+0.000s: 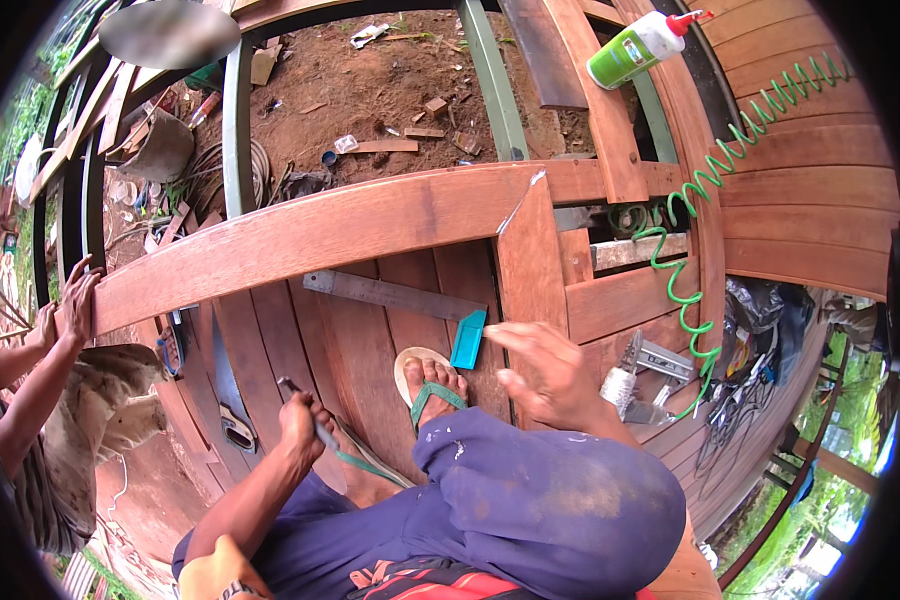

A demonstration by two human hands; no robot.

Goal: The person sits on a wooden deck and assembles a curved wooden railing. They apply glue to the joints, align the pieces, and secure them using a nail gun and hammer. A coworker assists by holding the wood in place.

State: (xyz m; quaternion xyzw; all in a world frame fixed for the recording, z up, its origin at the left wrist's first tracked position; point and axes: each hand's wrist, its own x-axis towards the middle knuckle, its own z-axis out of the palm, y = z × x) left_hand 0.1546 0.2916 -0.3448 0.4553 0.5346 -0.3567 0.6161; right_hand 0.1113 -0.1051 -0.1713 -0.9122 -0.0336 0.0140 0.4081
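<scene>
My left hand [302, 428] is closed around a slim dark bar-like tool [323, 436] whose exact kind I cannot make out. Fingers apart and holding nothing, my right hand [545, 378] hovers beside the mitred end of a short board [532, 270]. That end meets a long reddish wooden board [370, 222], and a whitish line shows along the joint. Between my right hand and my sandalled foot lies a try square with a turquoise handle [467, 340] and a metal blade [390, 295]. At the far left, another person's hands [70, 312] rest on the long board's end.
A handsaw [236, 425] lies on the planks at left. A white-and-green glue bottle [635, 50] rests on boards at the far right. The green coiled hose [685, 290] runs down past a string spool [618, 390]. Beyond the green metal posts [238, 130] is littered bare soil.
</scene>
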